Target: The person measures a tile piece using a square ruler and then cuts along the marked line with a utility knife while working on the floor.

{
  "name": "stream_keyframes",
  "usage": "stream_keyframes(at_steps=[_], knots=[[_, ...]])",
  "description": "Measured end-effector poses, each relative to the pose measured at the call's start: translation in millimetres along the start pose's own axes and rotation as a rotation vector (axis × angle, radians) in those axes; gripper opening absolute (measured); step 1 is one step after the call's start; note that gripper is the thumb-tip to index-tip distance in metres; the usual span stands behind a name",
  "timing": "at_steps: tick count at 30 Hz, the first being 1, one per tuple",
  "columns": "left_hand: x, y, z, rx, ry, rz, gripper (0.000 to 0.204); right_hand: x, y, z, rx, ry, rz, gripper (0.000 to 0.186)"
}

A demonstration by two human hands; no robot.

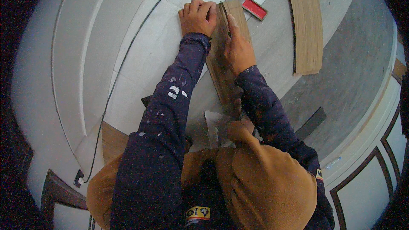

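Observation:
A wood-look floor plank (220, 70) lies lengthwise before me, with a lighter wood-look piece (235, 7) against its far right side. My left hand (198, 18) is closed at the far left edge of the plank, fingers curled and knuckles up. My right hand (240, 50) rests on the plank's right side, its index finger stretched forward and the others bent. A thin dark object shows beside that finger, too little of it to name. A dark narrow line runs along the seam between the two pieces near my fingertips.
A metal-edged tool with a red face (254, 8) lies beyond the pieces. Another wood-look plank (304, 30) lies at the right. A black cable (132, 42) runs along the left to a wall socket (79, 179). A dark flat strip (311, 122) lies near my right arm.

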State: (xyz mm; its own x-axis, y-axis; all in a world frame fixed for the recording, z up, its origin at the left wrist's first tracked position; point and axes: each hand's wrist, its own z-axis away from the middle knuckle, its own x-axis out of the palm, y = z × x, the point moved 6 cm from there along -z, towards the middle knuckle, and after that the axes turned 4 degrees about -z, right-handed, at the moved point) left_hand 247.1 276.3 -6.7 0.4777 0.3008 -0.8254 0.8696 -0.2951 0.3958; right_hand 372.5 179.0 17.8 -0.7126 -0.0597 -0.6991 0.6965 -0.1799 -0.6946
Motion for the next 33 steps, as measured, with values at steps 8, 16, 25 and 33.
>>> stream_keyframes(at_steps=[8, 16, 25, 33], knots=[[5, -1, -2, 0.003, -0.099, 0.0, 0.019, 0, -16, -7, 0.137, -0.132, -0.011, 0.067], [6, -1, -2, 0.009, -0.123, -0.039, 0.015, 0, -15, -11, -0.002, -0.063, 0.117, 0.077], [5, -2, -2, 0.004, -0.15, -0.014, 0.016, 2, -12, -11, 0.161, -0.155, 0.027, 0.071], [1, 0, -6, -0.018, -0.172, 0.012, 0.016, 1, -14, -12, 0.057, -0.032, 0.002, 0.076]])
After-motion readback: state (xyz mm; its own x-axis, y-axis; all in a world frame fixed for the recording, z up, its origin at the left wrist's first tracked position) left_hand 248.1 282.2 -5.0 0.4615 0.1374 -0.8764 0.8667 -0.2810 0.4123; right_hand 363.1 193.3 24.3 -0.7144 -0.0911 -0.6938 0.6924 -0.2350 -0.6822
